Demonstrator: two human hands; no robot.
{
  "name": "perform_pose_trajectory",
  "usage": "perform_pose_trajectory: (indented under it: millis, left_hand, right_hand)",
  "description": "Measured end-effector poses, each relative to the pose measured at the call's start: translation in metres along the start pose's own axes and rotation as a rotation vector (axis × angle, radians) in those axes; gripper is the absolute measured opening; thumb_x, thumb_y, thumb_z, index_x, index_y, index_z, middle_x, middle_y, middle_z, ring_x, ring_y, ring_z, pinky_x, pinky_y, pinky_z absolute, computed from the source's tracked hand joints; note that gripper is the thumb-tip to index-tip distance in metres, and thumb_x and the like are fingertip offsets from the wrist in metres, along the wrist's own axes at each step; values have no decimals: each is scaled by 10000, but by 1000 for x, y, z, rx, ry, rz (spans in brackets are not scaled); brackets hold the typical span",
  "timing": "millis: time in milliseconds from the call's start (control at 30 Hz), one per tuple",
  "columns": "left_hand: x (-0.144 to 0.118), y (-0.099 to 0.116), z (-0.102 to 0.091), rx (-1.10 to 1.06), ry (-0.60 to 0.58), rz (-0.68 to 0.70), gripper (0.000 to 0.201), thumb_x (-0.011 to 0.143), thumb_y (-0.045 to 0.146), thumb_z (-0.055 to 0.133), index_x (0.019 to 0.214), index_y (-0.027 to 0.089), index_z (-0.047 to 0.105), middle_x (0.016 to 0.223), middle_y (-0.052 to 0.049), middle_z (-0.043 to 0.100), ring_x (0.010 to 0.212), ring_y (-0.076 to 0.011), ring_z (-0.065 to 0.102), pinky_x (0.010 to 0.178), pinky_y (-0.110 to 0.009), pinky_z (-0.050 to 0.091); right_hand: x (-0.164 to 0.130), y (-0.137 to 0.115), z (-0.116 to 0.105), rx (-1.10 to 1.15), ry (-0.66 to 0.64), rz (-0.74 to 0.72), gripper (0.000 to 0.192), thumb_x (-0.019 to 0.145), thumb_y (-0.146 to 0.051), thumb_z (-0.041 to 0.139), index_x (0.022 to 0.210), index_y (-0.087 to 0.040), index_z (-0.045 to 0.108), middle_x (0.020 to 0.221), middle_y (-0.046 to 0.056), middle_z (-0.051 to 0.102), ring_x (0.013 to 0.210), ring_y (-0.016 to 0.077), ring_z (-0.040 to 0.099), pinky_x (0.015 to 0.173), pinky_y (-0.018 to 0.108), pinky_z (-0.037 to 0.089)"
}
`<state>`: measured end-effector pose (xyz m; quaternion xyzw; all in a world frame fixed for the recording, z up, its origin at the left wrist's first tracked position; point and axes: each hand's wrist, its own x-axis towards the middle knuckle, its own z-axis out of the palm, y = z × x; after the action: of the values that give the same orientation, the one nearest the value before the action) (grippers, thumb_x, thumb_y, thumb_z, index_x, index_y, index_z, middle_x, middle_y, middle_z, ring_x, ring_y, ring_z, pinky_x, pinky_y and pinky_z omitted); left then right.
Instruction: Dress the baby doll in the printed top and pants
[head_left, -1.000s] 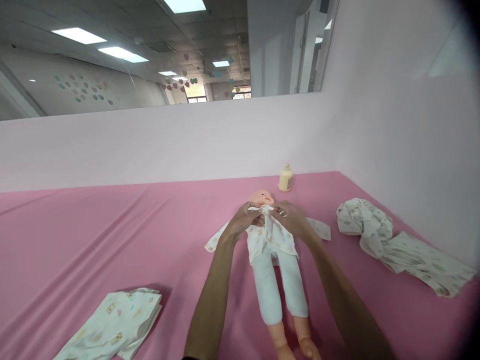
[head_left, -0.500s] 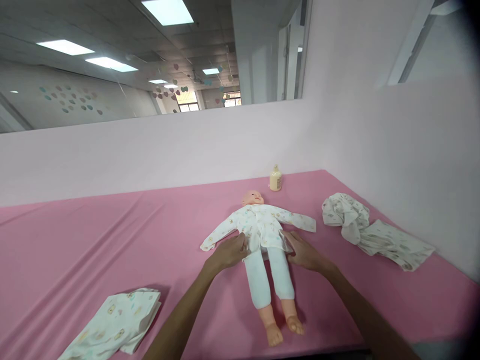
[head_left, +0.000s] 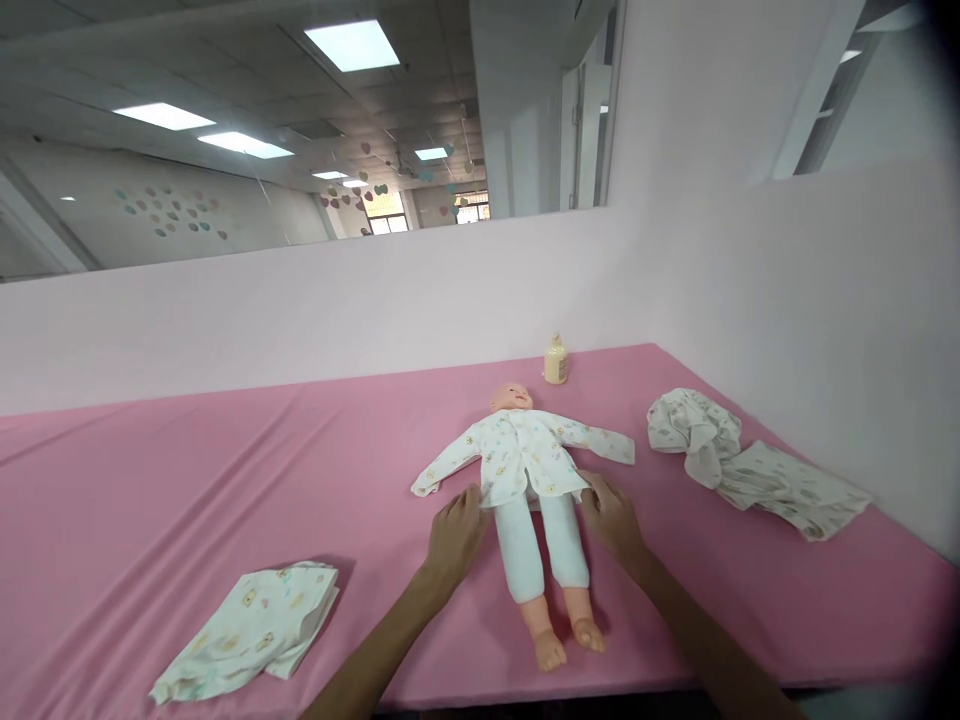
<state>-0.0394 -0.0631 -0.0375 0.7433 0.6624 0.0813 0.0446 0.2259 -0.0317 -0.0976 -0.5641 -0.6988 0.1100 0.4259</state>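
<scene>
White printed top [head_left: 525, 455] on doll [head_left: 534, 500], pink table cloth [head_left: 187, 500], cream bottle [head_left: 556, 361].

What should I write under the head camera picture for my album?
Two hands, left hand and right hand, flank a dressed baby doll on pink table.

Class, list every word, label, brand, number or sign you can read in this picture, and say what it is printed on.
No text can be read anywhere.
Bottle: it has a label, but it is too small and blurred to read.
Doll's shirt, folded cloth and crumpled clothes: small printed pictures only, no letters.
Far wall: coloured heart shapes, no words.
</scene>
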Motion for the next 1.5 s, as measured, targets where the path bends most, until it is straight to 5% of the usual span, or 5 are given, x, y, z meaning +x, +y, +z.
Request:
perform_pose_trajectory:
  millis: [533, 867, 1100, 1333, 1500]
  left_hand:
    - [-15, -21, 19, -299, 60, -130, 97, 906, 212, 353, 947, 211, 441, 856, -44, 628, 803, -208, 596, 631, -278, 340]
    - [-125, -154, -8, 108, 307, -457, 432, 874, 415, 476, 1208, 156, 562, 1247, -173, 554, 1153, -357, 514, 937, -488, 425]
    - [-154, -180, -6, 247, 161, -547, 377, 884, 262, 397, 1215, 153, 540, 1121, -149, 583, 1099, -326, 534, 829, -408, 467]
    - [-148, -168, -56, -906, 489, -542, 472, 838, 472, 609, 1212, 204, 501, 750, 18, 567, 631, -155, 538, 575, -252, 450]
    - [-139, -93, -85, -1512, 517, -352, 631, 757, 422, 757, 1301, 282, 471, 1033, -24, 664, 755, -144, 615, 681, -257, 526]
  right_hand:
    - [-8, 4, 7, -105, -196, 24, 325, 929, -274, 346, 1158, -213, 568, 1091, 83, 697, 979, 270, 650, 829, 418, 493]
    - [-10, 9, 4, -107, -259, 58, 304, 925, -318, 344, 1106, -224, 569, 1013, 81, 693, 913, 268, 638, 765, 396, 480]
    - [-9, 5, 0, -96, -260, 78, 334, 926, -339, 336, 1135, -210, 563, 1072, 97, 672, 923, 274, 622, 788, 415, 483]
    - [-34, -33, -15, -110, 17, 22, 381, 929, -407, 395, 1196, -192, 562, 1245, 173, 569, 1218, 354, 476, 1056, 564, 345]
    - [-71, -127, -29, 142, -250, -64, 318, 910, -471, 517, 1178, -313, 584, 1218, 78, 601, 1136, 269, 570, 967, 405, 492]
